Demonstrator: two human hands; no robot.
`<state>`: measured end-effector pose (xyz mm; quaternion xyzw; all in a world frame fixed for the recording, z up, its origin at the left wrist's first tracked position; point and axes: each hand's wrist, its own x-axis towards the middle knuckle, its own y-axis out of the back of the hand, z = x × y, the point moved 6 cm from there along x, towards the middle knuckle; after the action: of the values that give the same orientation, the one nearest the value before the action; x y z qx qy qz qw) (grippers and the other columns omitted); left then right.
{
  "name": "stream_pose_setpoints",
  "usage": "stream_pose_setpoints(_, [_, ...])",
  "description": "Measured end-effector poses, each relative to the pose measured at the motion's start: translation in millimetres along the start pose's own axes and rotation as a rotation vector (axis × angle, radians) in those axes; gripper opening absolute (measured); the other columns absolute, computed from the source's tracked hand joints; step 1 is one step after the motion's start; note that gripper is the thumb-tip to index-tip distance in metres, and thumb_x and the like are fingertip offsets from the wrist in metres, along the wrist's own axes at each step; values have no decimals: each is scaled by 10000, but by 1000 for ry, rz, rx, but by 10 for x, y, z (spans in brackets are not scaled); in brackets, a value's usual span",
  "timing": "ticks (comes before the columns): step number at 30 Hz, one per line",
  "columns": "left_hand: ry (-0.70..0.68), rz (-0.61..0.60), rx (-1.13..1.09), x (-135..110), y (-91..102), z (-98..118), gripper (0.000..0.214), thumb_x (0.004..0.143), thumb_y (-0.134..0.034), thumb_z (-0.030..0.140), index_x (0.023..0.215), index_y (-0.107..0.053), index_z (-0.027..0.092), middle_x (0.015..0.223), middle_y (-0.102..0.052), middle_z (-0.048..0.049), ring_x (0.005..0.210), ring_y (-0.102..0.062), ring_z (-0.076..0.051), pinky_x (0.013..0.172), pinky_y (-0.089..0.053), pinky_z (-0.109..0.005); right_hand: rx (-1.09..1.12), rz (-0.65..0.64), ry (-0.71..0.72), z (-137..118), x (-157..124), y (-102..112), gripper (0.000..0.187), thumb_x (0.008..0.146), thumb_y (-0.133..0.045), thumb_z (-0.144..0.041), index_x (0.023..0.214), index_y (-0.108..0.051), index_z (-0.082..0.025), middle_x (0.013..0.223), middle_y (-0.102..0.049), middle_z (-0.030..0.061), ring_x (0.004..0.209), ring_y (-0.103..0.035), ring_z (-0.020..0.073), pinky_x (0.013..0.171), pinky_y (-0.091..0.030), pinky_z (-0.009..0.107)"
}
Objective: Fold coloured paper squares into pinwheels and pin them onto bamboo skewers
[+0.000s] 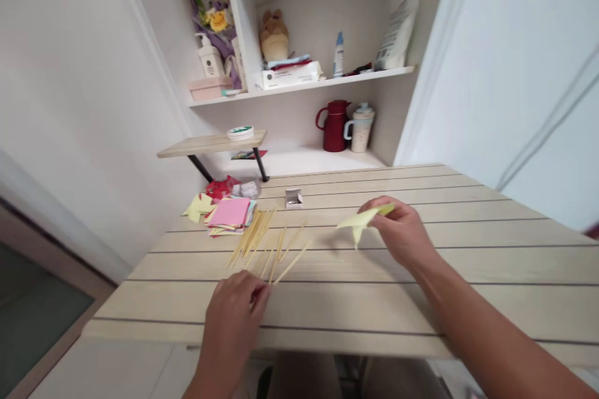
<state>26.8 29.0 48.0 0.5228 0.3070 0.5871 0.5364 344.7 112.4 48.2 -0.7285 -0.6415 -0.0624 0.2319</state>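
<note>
My right hand [397, 224] is raised over the right half of the table, its fingers closed on a folded pale yellow paper pinwheel [359, 222] with pointed corners. Near the front edge, my left hand [238, 305] pinches the lower end of a thin wooden stick [294, 262], which slants up to the right. Beyond that hand lie several loose sticks and a denser bundle of wooden sticks [255, 230]. A stack of coloured paper squares [229, 213], pink on top, sits left of the bundle. Another folded yellow paper piece [199, 207] rests at the stack's left.
A small open white box [294, 199] stands behind the sticks. Red material [222, 187] and a clear bag lie under a small raised shelf [210, 144]. At the back stand a red jug [334, 126] and a pale cup [362, 129], below a loaded wall shelf [374, 75].
</note>
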Motion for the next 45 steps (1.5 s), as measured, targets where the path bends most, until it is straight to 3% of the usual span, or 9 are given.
stream_pose_setpoints(5, [-128,-220,168,47,-235,369,192,897,-560,220,753,-687,219,857,-717,-42,860,-641,-223,913,-371,-423,71,30,25,-96,29,-3,181,602,-839,-248,683,-678,-237,677,-635,-18,642,-558,153,605,-457,299])
stream_pose_setpoints(7, [-134,-199,239,56,-249,404,80,854,-624,206,840,-701,225,977,-721,-57,962,-632,-255,960,-344,-457,95,23,32,-133,33,-7,178,602,-841,-245,681,-682,-237,663,-625,-22,638,-546,150,613,-456,300])
stream_pose_setpoints(11, [-198,-71,273,116,-200,571,292,793,-712,215,1080,-687,262,1244,-666,-80,1160,-563,-307,1054,-272,-500,147,1,48,-190,32,-15,167,616,-843,-234,682,-690,-238,660,-624,-26,642,-534,142,617,-444,293])
stream_pose_setpoints(18, [-170,-270,287,296,-454,899,118,883,-609,245,921,-713,204,968,-722,-83,974,-636,-280,884,-408,-413,136,5,37,-185,32,-6,169,617,-841,-257,679,-686,-233,658,-622,-24,638,-527,145,620,-432,298])
stream_pose_setpoints(25, [-189,-181,341,511,-589,987,209,905,-506,164,867,-711,154,908,-701,-116,917,-650,-274,767,-428,-363,177,3,3,-137,35,-42,191,596,-871,-271,688,-707,-236,664,-646,-32,633,-546,140,635,-449,293])
stream_pose_setpoints(31, [4,-150,36,867,-677,1057,234,918,-526,309,763,-670,211,822,-717,-29,782,-657,-196,617,-337,-292,390,121,-94,115,131,-17,251,601,-887,-312,803,-755,-243,813,-739,-11,757,-619,157,758,-491,305])
stream_pose_setpoints(34, [24,-139,-15,907,-659,1072,267,948,-493,387,840,-671,220,834,-727,-27,788,-658,-198,625,-337,-289,439,188,-147,219,177,56,267,582,-904,-318,786,-745,-251,813,-739,-18,748,-614,153,739,-495,300])
stream_pose_setpoints(39, [-87,-240,186,814,-689,1224,515,907,-479,616,781,-692,164,866,-712,-132,918,-652,-302,789,-406,-390,530,197,-127,188,198,88,273,580,-915,-278,795,-749,-249,815,-740,-33,737,-610,132,745,-491,287])
stream_pose_setpoints(45, [-218,-250,104,896,-880,1632,229,852,-656,367,923,-713,158,1087,-686,-140,1098,-590,-315,870,-402,-419,530,240,-139,201,215,127,303,559,-921,-299,792,-737,-235,796,-734,-21,743,-610,143,725,-491,278])
